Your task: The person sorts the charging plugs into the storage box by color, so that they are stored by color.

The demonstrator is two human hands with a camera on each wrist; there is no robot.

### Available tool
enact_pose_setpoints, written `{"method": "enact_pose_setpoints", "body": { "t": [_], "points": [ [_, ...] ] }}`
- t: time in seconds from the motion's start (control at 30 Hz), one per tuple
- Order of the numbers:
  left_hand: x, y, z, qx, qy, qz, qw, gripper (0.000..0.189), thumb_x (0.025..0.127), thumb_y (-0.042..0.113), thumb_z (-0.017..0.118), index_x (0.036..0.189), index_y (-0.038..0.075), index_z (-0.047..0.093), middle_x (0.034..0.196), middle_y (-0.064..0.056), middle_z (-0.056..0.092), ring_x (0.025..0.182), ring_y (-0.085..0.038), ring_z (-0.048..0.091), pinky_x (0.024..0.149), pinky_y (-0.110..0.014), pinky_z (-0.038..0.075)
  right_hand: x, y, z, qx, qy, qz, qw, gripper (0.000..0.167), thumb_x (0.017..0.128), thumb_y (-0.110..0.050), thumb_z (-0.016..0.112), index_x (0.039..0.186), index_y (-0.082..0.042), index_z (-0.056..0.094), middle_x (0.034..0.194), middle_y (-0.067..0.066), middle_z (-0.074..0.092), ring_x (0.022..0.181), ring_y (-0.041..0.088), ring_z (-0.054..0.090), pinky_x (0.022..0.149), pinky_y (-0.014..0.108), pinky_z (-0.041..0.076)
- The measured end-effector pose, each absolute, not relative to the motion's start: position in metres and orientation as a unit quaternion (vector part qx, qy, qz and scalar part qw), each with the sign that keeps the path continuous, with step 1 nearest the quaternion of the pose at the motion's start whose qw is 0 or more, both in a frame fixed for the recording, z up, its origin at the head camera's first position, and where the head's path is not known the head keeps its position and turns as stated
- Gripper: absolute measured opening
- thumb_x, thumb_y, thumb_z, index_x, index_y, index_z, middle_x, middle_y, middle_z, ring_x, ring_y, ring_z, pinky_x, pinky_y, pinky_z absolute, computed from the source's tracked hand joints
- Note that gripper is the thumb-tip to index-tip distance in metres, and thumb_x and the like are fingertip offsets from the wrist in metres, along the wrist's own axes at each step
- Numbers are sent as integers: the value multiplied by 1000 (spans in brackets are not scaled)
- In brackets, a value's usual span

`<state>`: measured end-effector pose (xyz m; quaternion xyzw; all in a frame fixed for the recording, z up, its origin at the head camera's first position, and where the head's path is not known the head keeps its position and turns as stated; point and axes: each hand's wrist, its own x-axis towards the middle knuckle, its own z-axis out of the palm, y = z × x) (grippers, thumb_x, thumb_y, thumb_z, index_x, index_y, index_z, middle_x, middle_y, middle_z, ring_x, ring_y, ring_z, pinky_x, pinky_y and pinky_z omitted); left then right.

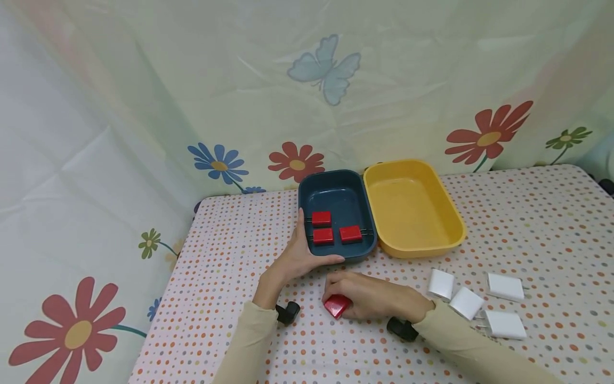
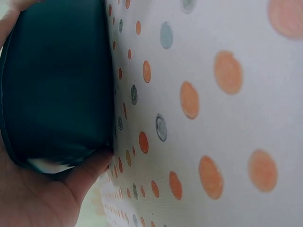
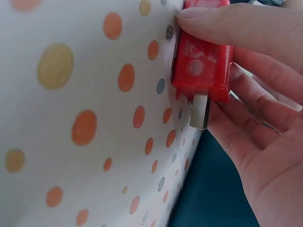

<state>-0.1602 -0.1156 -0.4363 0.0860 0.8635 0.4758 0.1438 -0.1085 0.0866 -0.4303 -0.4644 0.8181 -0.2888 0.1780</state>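
Note:
My left hand point(image 1: 299, 253) holds the near left corner of a dark blue tray point(image 1: 352, 257), its thumb along the front wall and fingers at the left side. In the left wrist view the tray wall point(image 2: 59, 85) fills the space between thumb and fingers. Inside lie three red charger plugs, one at the upper left point(image 1: 321, 218), one below it point(image 1: 323, 236) and one at the right point(image 1: 350, 234). Just in front of the tray, my right hand point(image 1: 364, 296) pinches another red charger plug point(image 3: 203, 66) close over the tablecloth, a flat metal prong showing.
A yellow tray point(image 1: 408, 208) stands against the blue tray's right side. Several white charger plugs point(image 1: 506, 287) lie on the dotted tablecloth point(image 1: 551, 224) at the right, beside the right forearm. A printed curtain point(image 1: 393, 80) hangs behind the table.

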Motion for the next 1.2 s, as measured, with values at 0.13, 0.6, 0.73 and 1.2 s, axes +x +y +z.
{"method": "enact_pose_setpoints", "body": {
  "t": [0.13,0.6,0.73,1.2],
  "points": [
    [-160,-116,-436,93,861,481,139,138,81,42,91,167,24,-15,175,-6,9,159,-31,13,120,-62,31,-112,91,-441,-475,808,-303,173,32,83,-2,85,111,-14,76,108,-8,62,99,4,56,87,25,54],
    [-160,-118,-437,95,862,478,136,137,82,39,90,167,22,-16,174,-8,11,158,-32,14,119,-61,33,-108,105,-383,-462,804,-296,231,30,85,-8,87,113,-16,77,108,-13,62,100,2,55,86,22,54],
    [-161,-119,-436,96,871,460,140,137,82,45,88,166,21,-18,174,-9,11,158,-32,14,119,-61,33,-122,114,-356,-477,807,-289,193,31,85,-13,89,113,-16,77,107,-12,65,100,4,58,85,23,56],
    [-162,-117,-438,90,853,489,157,136,83,42,89,166,26,-19,173,-5,12,157,-30,14,119,-62,33,-214,106,-312,-456,852,-255,29,36,82,-11,91,112,-1,74,101,7,68,92,22,64,83,40,60]
  ]
}}
